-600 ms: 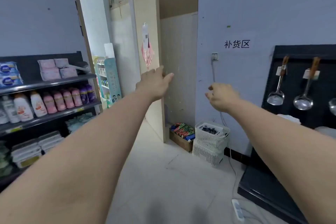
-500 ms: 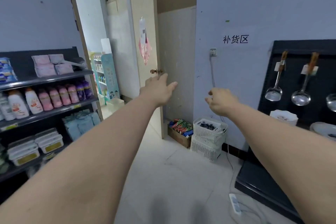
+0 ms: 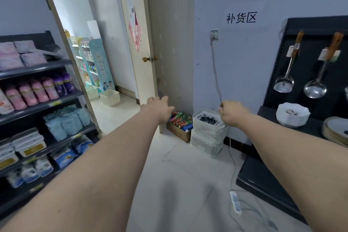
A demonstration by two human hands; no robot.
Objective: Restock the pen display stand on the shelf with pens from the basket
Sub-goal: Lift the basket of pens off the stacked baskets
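Both arms are stretched out over a pale tiled floor (image 3: 184, 171) toward a basket (image 3: 209, 130) set against the blue-grey wall.

The left hand (image 3: 160, 108) is seen with fingers straight and spread and nothing in it; the right hand (image 3: 232, 113) is seen from the back with fingers curled in, and nothing is seen in it. Dark pens (image 3: 208, 119) lie in the white basket, which is stacked on a second basket (image 3: 206, 145) in the corner, just beside a box (image 3: 178, 133) of toothpaste. An open door (image 3: 135, 34) is seen behind the left hand. Shelves (image 3: 39, 104) of bottles and packets run along the left. A black rack (image 3: 308, 73) on the right is hung with ladles (image 3: 284, 84), with plates (image 3: 292, 117) stacked below. A power strip (image 3: 235, 201) lies on the floor.
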